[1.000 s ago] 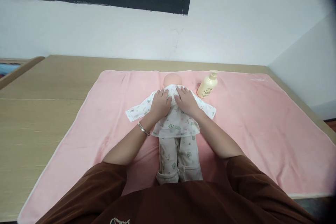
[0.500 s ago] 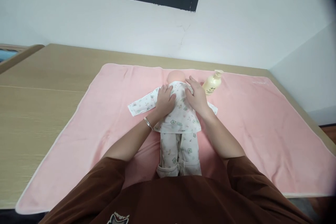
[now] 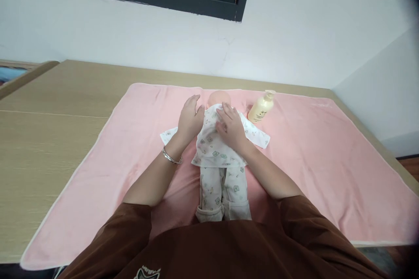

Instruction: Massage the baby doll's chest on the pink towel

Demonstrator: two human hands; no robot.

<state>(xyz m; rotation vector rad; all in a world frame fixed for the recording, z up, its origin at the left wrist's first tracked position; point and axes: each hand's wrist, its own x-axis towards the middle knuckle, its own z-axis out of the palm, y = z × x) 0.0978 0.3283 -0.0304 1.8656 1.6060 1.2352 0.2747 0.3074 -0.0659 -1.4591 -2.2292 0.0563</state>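
Observation:
A doll lies on a pink blanket (image 3: 144, 126), dressed in a white patterned top (image 3: 214, 150) and white patterned trousers (image 3: 211, 187) with rolled cuffs. The rounded head (image 3: 220, 97) shows above the collar. My left hand (image 3: 191, 117), with a silver bangle at the wrist, is beside the top's left edge, over the sleeve, its fingers extended and holding nothing. My right hand (image 3: 231, 126) lies over the upper chest of the top, fingers spread and empty. Part of the left sleeve is hidden behind my left hand.
A pale yellow pump bottle (image 3: 261, 108) lies tilted on the blanket, right of the head. The wooden table (image 3: 49, 139) extends left. Behind it are a white wall (image 3: 288, 30) and a dark window frame (image 3: 196, 2).
My left hand has moved left off the top's chest. My right hand has shifted left onto the middle of the upper chest, and more of the right sleeve shows.

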